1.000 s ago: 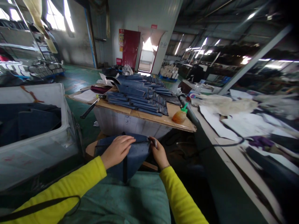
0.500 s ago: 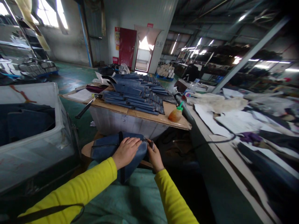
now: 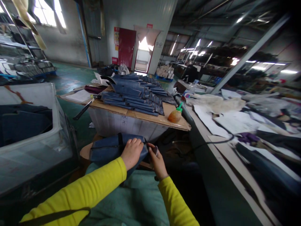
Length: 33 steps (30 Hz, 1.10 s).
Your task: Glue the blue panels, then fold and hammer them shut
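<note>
A dark blue bag piece (image 3: 103,153) with a black strip along it and a dark strap across it lies over my lap. My left hand (image 3: 132,153) presses on its right part with curled fingers, gripping the material there. At the right end of the piece, my right hand (image 3: 158,161) is closed around a small dark-handled tool (image 3: 155,150). The tool's working tip is too small to make out. Thumb and fingers of that hand meet at the piece's edge, close by my left fingertips.
Ahead, a cardboard-topped table (image 3: 113,108) bears stacked blue pieces (image 3: 134,94), a hammer (image 3: 82,111) and a glue bottle (image 3: 175,115) with a green nozzle. A white bin (image 3: 58,138) holding blue material stands left. On the right, a long bench (image 3: 204,138) carries papers and cloth.
My left hand has curled its fingers more and its forearm has shifted right. My right hand has moved slightly right and down, still at the end of the bag piece.
</note>
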Motion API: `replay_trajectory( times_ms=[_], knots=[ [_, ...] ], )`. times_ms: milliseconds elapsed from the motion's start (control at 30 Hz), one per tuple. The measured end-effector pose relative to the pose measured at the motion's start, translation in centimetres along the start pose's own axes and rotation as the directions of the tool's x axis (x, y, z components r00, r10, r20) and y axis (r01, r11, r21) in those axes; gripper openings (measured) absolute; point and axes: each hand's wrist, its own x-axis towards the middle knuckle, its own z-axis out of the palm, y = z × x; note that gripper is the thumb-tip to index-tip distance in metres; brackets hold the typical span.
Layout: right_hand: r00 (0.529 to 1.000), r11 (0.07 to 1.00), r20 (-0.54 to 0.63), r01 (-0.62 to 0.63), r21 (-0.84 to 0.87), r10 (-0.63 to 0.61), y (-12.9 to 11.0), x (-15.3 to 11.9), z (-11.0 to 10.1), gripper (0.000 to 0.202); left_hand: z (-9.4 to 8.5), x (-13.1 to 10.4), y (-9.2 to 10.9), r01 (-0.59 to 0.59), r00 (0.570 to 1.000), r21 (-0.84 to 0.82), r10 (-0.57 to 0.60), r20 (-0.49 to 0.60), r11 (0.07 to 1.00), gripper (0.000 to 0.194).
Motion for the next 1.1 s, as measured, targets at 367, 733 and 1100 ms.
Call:
replay_trajectory(
  times_ms=[367, 733, 1100],
  knots=[
    [0.986, 0.89, 0.006, 0.151, -0.43, -0.165, -1.3, 0.2, -2.9, 0.052, 0.5, -0.4, 0.2, -0.077, 0.997, 0.032, 0.077, 0.007, 0.997, 0.035],
    [0.856, 0.606, 0.236, 0.497, -0.62, -0.46, -5.5, -1.0, -0.3, 0.033, 0.2, -1.2, -0.4, -0.063, 0.998, -0.008, 0.063, 0.019, 0.998, 0.021],
    [0.853, 0.43, 0.322, 0.492, -0.757, -0.41, -4.7, -1.6, 2.5, 0.035, -0.4, -3.5, -2.4, -0.019, 0.999, -0.053, 0.021, 0.025, 0.998, 0.029]
  ],
)
